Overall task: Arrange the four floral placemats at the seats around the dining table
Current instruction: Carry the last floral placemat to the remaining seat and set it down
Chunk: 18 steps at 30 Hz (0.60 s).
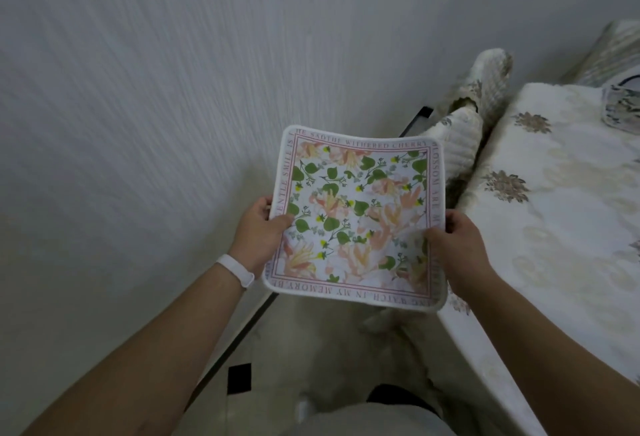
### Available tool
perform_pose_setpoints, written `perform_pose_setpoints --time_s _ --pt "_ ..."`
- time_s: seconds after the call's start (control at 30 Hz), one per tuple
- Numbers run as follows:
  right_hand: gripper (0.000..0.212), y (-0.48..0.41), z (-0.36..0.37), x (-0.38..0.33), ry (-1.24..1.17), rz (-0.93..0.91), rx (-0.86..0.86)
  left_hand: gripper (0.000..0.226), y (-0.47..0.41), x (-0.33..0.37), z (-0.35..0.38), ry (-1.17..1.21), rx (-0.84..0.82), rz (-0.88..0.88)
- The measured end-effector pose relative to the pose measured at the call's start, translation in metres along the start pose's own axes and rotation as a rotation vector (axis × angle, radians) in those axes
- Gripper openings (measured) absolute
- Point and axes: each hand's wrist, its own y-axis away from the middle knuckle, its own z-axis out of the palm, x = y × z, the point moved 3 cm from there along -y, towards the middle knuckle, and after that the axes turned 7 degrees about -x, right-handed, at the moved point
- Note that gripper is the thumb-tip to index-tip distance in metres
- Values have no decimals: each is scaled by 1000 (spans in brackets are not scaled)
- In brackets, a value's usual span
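In hand: your left hand (258, 228) and right hand (457, 245) each pinched an edge of one floral placemat (356, 217).
Placed: none visible on the worktop (554, 214).
Left: judging by this, most seats.

A square floral placemat (355, 217) is held in the air, face up and nearly flat, its far edge curling up a little. It has a white rim, a thin pink border line with printed lettering, and green leaves with peach and pink flowers. The left hand (258, 233) pinches its left edge, the right hand (457, 245) its right edge, thumbs on top. The dining table (554, 210) lies just right of the right-hand grip.
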Motion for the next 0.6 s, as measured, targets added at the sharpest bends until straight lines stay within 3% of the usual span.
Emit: perform_pose_setpoints --time_s 0.3,0.6 --pt "21 -64 1 -12 -5 14 71 19 -81 11 8 16 -60 1" --pt "20 -207 18 -31 -68 62 78 17 -222 48 28 -59 -41 -39"
